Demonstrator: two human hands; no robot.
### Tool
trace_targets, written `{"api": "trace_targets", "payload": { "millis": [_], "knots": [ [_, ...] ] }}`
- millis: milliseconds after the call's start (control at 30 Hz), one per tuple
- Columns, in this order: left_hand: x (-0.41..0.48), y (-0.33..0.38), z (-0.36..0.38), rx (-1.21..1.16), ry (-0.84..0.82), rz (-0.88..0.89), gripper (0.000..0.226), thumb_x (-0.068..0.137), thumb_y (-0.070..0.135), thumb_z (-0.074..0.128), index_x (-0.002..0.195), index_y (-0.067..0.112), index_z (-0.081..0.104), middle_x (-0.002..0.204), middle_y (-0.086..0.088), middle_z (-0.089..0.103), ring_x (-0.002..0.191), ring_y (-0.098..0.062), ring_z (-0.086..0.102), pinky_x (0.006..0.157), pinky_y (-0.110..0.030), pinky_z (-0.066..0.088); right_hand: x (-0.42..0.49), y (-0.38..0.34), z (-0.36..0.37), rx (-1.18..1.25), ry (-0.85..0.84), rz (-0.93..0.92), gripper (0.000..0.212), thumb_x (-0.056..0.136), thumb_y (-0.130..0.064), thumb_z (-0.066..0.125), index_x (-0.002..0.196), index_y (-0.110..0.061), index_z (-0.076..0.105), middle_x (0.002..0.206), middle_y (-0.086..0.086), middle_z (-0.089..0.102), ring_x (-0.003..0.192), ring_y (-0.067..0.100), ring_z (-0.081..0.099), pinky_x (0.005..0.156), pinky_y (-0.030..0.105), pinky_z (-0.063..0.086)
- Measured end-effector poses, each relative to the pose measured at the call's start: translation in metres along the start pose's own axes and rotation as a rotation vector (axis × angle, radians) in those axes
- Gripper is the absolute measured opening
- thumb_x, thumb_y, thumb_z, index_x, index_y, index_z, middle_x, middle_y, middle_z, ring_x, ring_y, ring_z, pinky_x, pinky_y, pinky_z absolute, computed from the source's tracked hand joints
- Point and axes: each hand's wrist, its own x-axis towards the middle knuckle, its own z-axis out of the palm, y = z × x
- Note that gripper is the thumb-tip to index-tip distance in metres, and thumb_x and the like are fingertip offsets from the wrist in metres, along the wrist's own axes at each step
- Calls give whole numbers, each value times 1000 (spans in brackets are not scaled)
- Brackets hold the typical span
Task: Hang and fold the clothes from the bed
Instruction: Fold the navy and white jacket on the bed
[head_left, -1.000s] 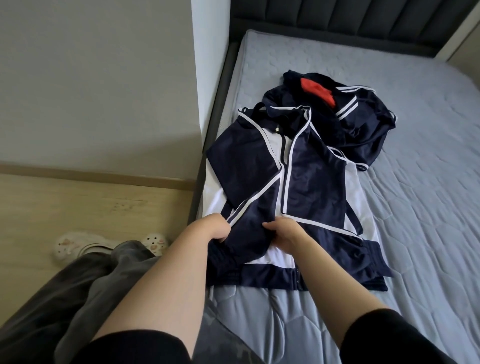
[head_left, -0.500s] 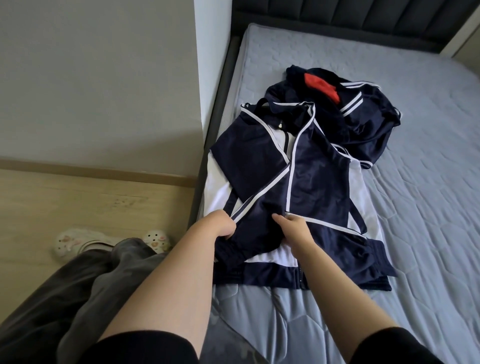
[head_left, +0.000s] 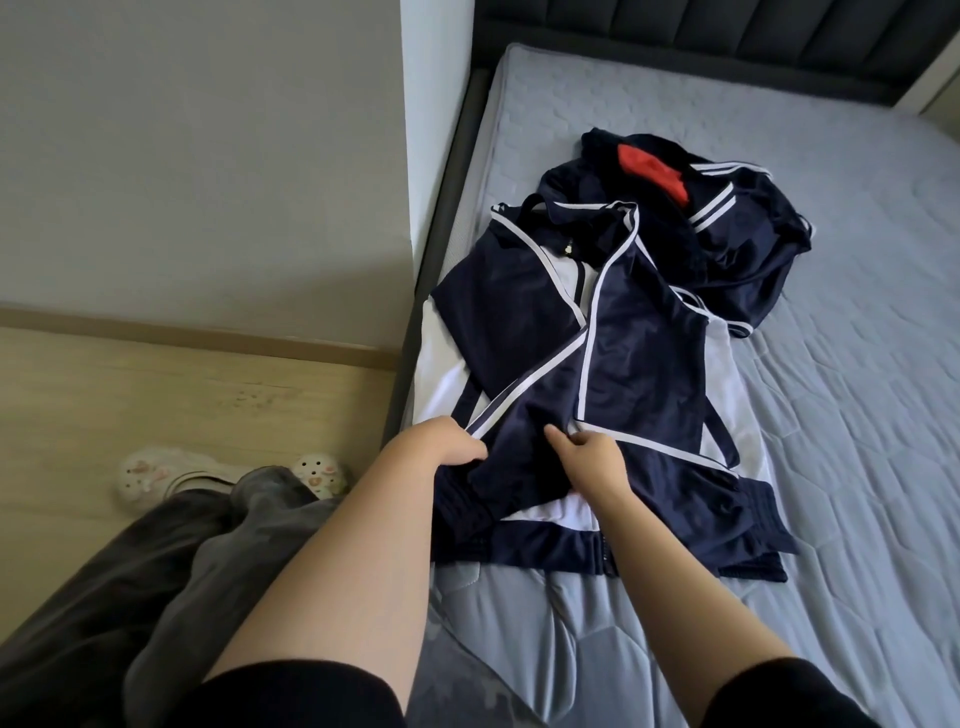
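The jacket (head_left: 639, 358) lies flat on the bed (head_left: 857, 364), at the bed's left edge. The left hand (head_left: 441, 447) has its grip curled round the folded sleeve. The right hand (head_left: 589, 460) pinches the white-piped edge. Recommended: pull both sleeves square and flatten creases before folding the body. The fabric appears smooth, slippery navy knit with white panels. The bed surface is quilted grey.

You have the jacket (head_left: 639, 364) lying on the mattress (head_left: 857, 364), along its left edge. Just behind it, to the far right and touching it, sits a heap of clothes (head_left: 748, 228). The headboard (head_left: 675, 36) runs across the far end. Your left hand (head_left: 441, 447) and right hand (head_left: 592, 462) grip the jacket's near part, side by side. Left of the bed, your slippers (head_left: 156, 470) stand on the floor (head_left: 156, 384), with the wall (head_left: 208, 156) beyond them.
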Motion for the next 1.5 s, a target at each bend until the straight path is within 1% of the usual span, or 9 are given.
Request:
{"api": "trace_targets", "payload": {
  "millis": [133, 233, 300, 400, 567, 767, 900, 1167, 1500],
  "knots": [
    [0, 2, 2, 37, 45, -3, 25, 94, 20, 45, 113, 8, 57, 81, -2, 49, 79, -22, 50, 63, -26, 37, 6, 5, -1, 90, 97, 13, 51, 88, -22, 63, 50, -17, 28, 48, -3, 29, 49, 12, 29, 48, 28, 24],
    [2, -1, 8, -72, 202, 24, 21, 87, 8, 48, 105, 9, 60, 87, -5, 55, 86, -26, 58, 59, -25, 39, 0, 8, 2, 46, 163, 15, 31, 85, -27, 64, 64, -16, 45, 59, -1, 46, 60, 16, 42, 56, 30, 32],
    [6, -1, 10, -152, 440, 172, 42, 84, 3, 50, 123, 16, 56, 114, -4, 57, 105, -26, 56, 75, -28, 43, -8, 6, 2, 23, 317, -89, 11, 86, -26, 62, 89, -19, 55, 80, -5, 57, 77, 18, 51, 67, 28, 35],
    [14, 8, 19, -51, 698, 563, 60, 88, 5, 50, 144, 21, 36, 143, 0, 42, 131, -23, 36, 102, -36, 38, -13, 5, 2, -119, 526, -496, 29, 86, -8, 60, 115, -7, 58, 113, 7, 61, 104, 28, 53, 85, 31, 39],
    [35, -4, 57, 450, 309, 457, 56, 101, 39, 26, 152, 31, 5, 160, 8, -7, 147, -19, -9, 118, -45, 4, 5, 26, 2, -717, 65, -408, 57, 101, -38, 30, 152, -21, 13, 161, 3, 8, 148, 23, 0, 117, 50, 3],
    [42, -8, 68, 476, 581, 492, 62, 97, 49, 23, 152, 31, 0, 160, 4, -10, 146, -20, -13, 116, -48, -1, 18, 38, 5, -667, 89, -412, 65, 97, -48, 28, 153, -24, 5, 161, 3, 0, 148, 20, -3, 115, 55, 7],
    [49, -6, 72, 577, 496, 553, 62, 97, 51, 24, 152, 32, 3, 160, 6, -12, 146, -19, -17, 116, -49, -6, 21, 43, 8, -774, 34, -385, 65, 97, -52, 23, 152, -28, 1, 161, 3, 1, 148, 20, -2, 116, 53, 6],
    [66, 32, 54, 424, 638, 573, 61, 98, 42, 31, 152, 26, 9, 161, -1, -1, 147, -21, -11, 116, -50, 3, 41, 17, -17, -226, 276, -467, 35, 93, -26, 51, 124, -9, 55, 128, 5, 57, 118, 27, 48, 99, 37, 38],
    [123, 86, -22, 231, 552, 434, 63, 99, 38, 38, 152, 28, 6, 161, 2, -3, 147, -23, -10, 116, -49, 3, 159, -80, -58, -415, 294, -636, 45, 93, -29, 50, 131, -5, 47, 141, 13, 42, 132, 29, 33, 111, 39, 27]
  ]
}}
